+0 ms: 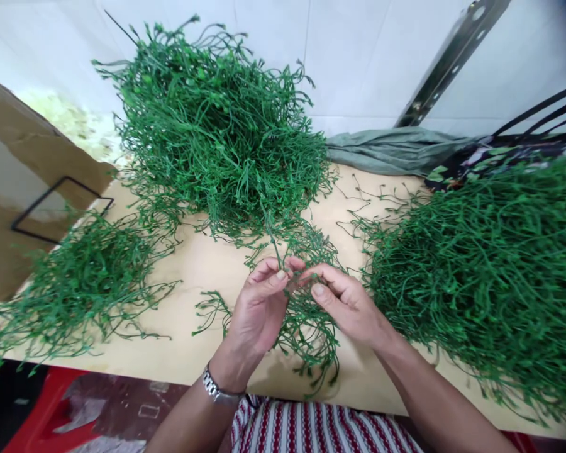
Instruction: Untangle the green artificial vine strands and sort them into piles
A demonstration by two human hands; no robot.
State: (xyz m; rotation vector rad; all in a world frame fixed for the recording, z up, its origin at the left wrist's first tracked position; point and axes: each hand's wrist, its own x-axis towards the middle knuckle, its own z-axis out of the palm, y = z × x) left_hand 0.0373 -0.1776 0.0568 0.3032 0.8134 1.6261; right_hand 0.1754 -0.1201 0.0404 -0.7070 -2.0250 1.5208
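My left hand (260, 305) and my right hand (345, 302) meet over the middle of a light wooden table (202, 264), fingers pinched together on a green plastic sprig (306, 314). The sprig's thin branching stems hang down between and below both hands toward the table's front edge. One stem rises from the pinch toward the big tangled pile of green stems (217, 126) at the back. A metal watch is on my left wrist.
A large heap of the same green stems (481, 277) fills the table's right side, a smaller one (80, 283) lies at the left. A cardboard box (23, 189) stands at left. Folded green cloth (396, 151), a metal bar and a black chair lie behind.
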